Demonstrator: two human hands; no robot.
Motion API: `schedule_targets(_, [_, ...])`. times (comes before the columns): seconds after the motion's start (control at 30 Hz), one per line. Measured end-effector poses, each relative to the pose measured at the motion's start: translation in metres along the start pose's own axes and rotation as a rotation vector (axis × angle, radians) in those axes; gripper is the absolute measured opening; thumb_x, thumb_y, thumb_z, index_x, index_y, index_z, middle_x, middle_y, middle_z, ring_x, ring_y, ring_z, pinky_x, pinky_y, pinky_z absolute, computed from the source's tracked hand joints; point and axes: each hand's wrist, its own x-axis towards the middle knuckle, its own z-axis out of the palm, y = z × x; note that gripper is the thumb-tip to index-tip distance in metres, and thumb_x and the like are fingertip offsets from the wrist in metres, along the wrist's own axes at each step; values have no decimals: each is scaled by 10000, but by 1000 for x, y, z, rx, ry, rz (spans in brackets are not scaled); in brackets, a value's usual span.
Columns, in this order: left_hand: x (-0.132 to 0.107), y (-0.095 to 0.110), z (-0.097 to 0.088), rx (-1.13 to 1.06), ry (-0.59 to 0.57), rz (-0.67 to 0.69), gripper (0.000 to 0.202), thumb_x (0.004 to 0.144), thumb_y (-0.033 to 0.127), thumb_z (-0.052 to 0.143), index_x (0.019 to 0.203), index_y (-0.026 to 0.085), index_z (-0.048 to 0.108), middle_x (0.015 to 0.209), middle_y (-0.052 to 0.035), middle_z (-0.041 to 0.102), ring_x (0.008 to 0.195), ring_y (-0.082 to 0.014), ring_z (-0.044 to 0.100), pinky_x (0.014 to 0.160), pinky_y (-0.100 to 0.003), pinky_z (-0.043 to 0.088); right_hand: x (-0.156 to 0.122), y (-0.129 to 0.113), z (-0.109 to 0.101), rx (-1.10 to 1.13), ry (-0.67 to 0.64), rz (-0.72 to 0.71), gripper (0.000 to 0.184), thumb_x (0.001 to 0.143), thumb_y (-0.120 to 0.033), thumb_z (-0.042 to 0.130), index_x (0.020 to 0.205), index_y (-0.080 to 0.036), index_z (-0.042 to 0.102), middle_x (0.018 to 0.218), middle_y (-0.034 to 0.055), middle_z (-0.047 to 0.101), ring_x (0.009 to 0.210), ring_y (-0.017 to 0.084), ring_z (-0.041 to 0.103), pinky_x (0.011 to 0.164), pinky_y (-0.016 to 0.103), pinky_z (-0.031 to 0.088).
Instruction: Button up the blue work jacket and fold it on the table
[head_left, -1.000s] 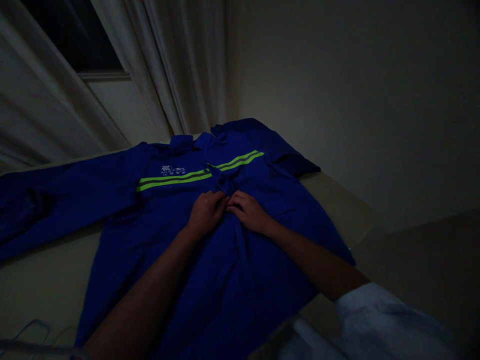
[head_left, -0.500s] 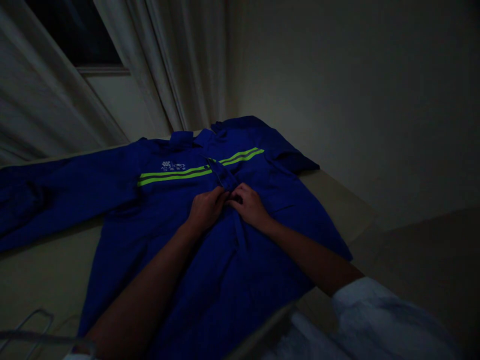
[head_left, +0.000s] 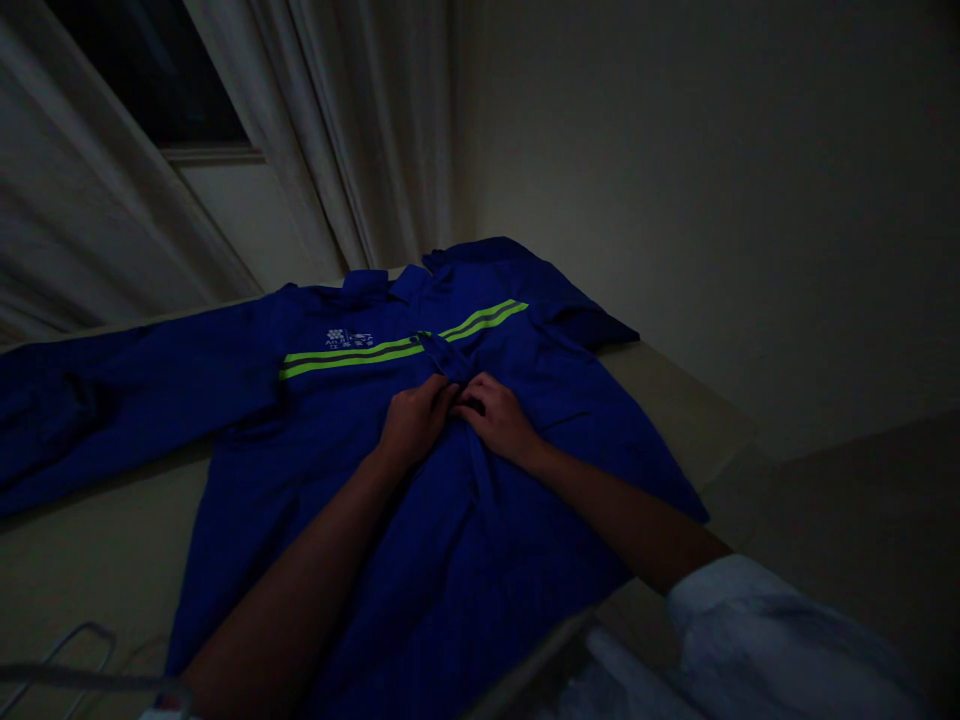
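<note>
A blue work jacket (head_left: 360, 470) with a yellow-green reflective stripe across the chest and a white logo lies spread face up, its collar at the far end. My left hand (head_left: 416, 415) pinches the jacket's front edge at the middle, just below the stripe. Right beside it, my right hand (head_left: 495, 412) is closed on the same front opening, thumb and fingertips together. The fingertips of both hands nearly meet. Whether a button lies between them is hidden by the fingers and the dim light.
The jacket rests on a pale table (head_left: 97, 560). A bent wire item (head_left: 90, 650) lies at the lower left, out of focus. Behind stand grey curtains (head_left: 375, 130), a dark window (head_left: 157, 70) and a plain wall (head_left: 675, 200). The left-side sleeve (head_left: 150, 380) stretches out to the frame's edge.
Both hands keep their grip at the same spot on the jacket front, with slight finger movement. The view has shifted a little, so the jacket's left side sits slightly lower and further right.
</note>
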Motion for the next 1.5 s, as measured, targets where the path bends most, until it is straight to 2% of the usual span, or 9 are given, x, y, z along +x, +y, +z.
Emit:
schedule_targets(0.4, [0,-1,1,-14,-39,49,256,1058,359,490,862,237,601,693,-12,679,605,-181,646,591,-278,345,0,-2,0,-39,-44,16,178,926,-109,733,783,-184,659,895,-7,565,817,135,573,759,267,430])
schedule_targets(0.83, [0,1,1,23,-71,87,249,1069,328,491,879,226,616,767,-32,711,684,-195,685,628,-279,397,1,-4,1,-77,-53,45,133,960,-133,697,836,-181,684,916,0,572,841,138,584,782,273,435])
schedule_targets(1.2, [0,0,0,-67,-44,113,224,1054,308,514,878,227,626,785,-26,711,707,-181,683,660,-269,441,1,-1,3,-97,-8,62,142,919,-153,754,797,-188,691,869,-9,565,813,141,578,751,275,429])
schedule_targets(1.5, [-1,-1,2,-58,-42,129,251,1055,304,514,836,221,603,765,-35,687,700,-185,668,660,-276,434,3,-3,3,-117,-13,108,145,883,-107,762,774,-179,700,853,-11,570,782,134,576,730,273,417])
